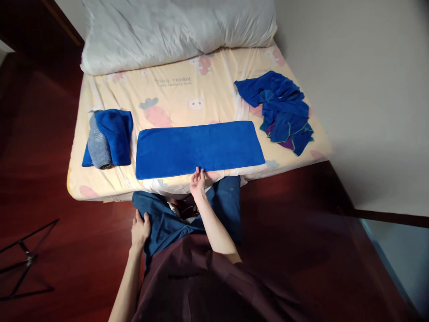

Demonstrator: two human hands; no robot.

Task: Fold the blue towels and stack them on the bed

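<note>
A blue towel (199, 149), folded into a long flat rectangle, lies across the near side of the bed (174, 91). My right hand (198, 180) touches the middle of its near edge, fingers extended together. My left hand (140, 229) rests on my left thigh, away from the bed, holding nothing.
A folded blue cloth with a rolled grey one (107, 138) sits at the bed's left. A heap of crumpled blue cloths (279, 111) lies at the right. A white pillow (177, 29) lies at the head. A wall stands to the right; a black stand (23, 259) on the floor left.
</note>
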